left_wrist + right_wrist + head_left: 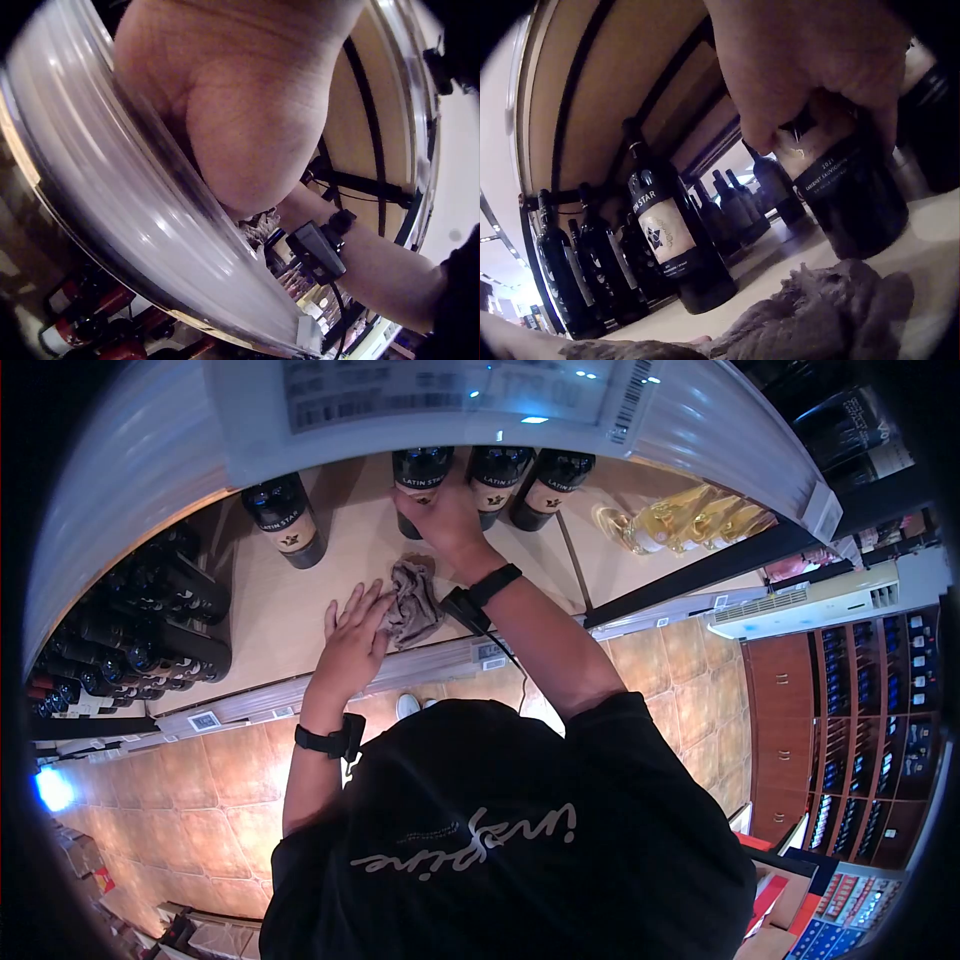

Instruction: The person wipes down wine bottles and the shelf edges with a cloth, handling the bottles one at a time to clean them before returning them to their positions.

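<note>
A labelled wine bottle [420, 468] is being gripped by the curled right hand [452, 520] on the shelf [265, 605], between a lone bottle [287, 525], left, and two others. Nearer, a crumpled cloth [414, 605] is being bordered by the left hand [352, 638], fingers slightly spread.

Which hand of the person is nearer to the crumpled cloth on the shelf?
The left hand is nearer: it lies on the shelf, fingers at the edge of the cloth. The right hand is farther in, gripping a wine bottle beyond the cloth.
</note>
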`<action>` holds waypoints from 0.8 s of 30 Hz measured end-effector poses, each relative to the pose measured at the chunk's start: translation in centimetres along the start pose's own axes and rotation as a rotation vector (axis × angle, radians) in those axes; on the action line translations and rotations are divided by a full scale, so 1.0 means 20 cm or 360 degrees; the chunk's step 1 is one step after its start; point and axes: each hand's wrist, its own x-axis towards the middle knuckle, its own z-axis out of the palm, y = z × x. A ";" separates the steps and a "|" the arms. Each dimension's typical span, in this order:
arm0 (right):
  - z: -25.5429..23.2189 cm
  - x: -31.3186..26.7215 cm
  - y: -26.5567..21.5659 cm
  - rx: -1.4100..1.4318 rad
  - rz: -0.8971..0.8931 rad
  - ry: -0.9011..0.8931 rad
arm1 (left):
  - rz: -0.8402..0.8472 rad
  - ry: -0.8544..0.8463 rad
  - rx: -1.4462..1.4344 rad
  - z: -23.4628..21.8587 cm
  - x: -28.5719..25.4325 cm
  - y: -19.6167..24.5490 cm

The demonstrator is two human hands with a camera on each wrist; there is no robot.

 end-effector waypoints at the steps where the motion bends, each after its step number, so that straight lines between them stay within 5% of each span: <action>1: 0.00 0.00 0.01 0.0014 -0.0013 0.0015 | 0.0000 0.0002 -0.0003 0.00 0.00 0.00; 24: 0.00 -0.03 0.04 -0.0115 -0.0031 0.0072 | -0.0003 0.0011 0.0013 0.01 0.00 0.00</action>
